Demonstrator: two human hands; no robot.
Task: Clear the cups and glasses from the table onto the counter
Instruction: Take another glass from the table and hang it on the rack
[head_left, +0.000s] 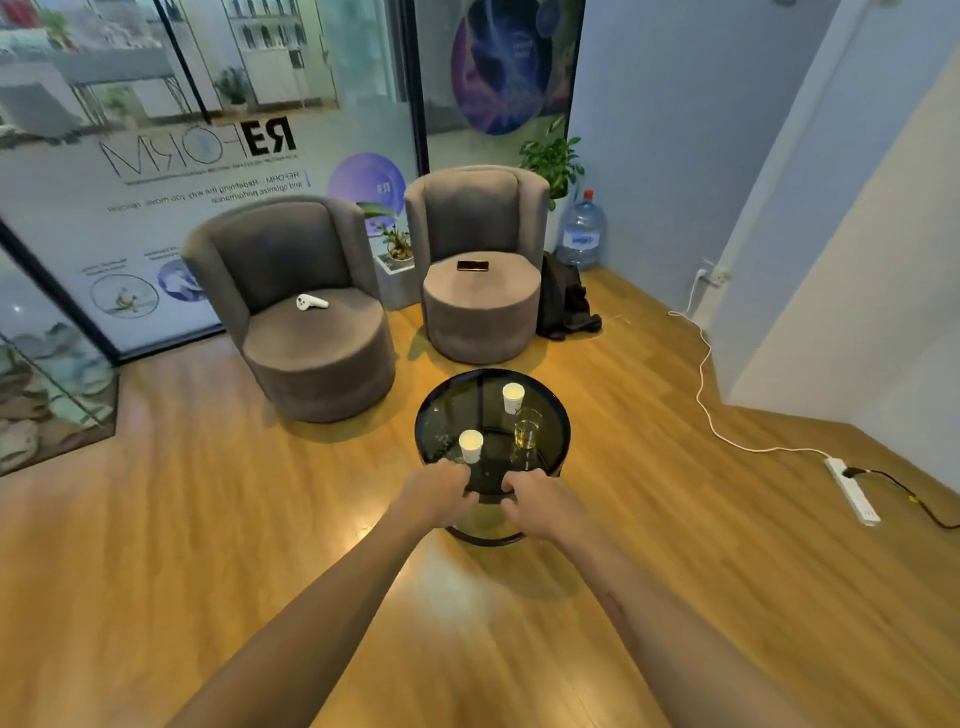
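A small round black table (556, 415) with a dark glass top stands on the wooden floor. On it are a white paper cup (470, 445) at the near left, a second white paper cup (512, 397) at the far side, and a clear glass (527, 434) with yellowish liquid at the right. My left hand (441, 491) and my right hand (532, 496) are side by side at the table's near rim, fingers curled over the edge. Neither hand touches a cup or the glass.
Two grey round armchairs (317, 332) (480, 291) stand beyond the table, one with a white object, one with a phone. A dark bag (563, 301), a water jug (582, 234) and plants are behind. A white cable and power strip (852, 491) lie at right. No counter is in view.
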